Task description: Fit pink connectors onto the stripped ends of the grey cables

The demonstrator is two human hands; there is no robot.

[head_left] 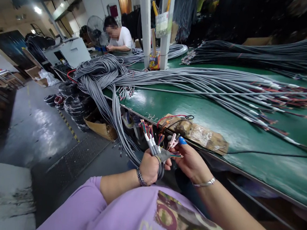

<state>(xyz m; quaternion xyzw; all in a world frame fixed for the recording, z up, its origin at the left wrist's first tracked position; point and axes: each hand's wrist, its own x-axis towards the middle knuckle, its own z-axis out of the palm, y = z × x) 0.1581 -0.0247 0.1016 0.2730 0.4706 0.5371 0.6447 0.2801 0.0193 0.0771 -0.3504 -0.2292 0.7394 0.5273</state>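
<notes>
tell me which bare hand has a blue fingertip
The right bare hand, its blue fingertip up; the left bare hand, gripping white-tipped grey cables, shows no blue.

- Tabletop (144,101): deep green, streaked with pale glare.
- Long cables (172,81) over it: plain grey, with white sleeves (262,97) and reddish-brown wires (302,101) at the right.
- Far-right bundle (245,53): black and dark grey.
- Held cables (154,150) in the left hand (149,167): grey and white, with red, green, blue and orange wire tips.
- Clip (173,141) at the right hand (189,163): pale pink; fingertip cover (182,140), bright blue.
- Near top (123,212): lilac, its print (184,221) brown, cream and yellow-green.
- Floor strip (69,126): black-and-yellow stripes.
- Far person's top (124,38): white.
</notes>
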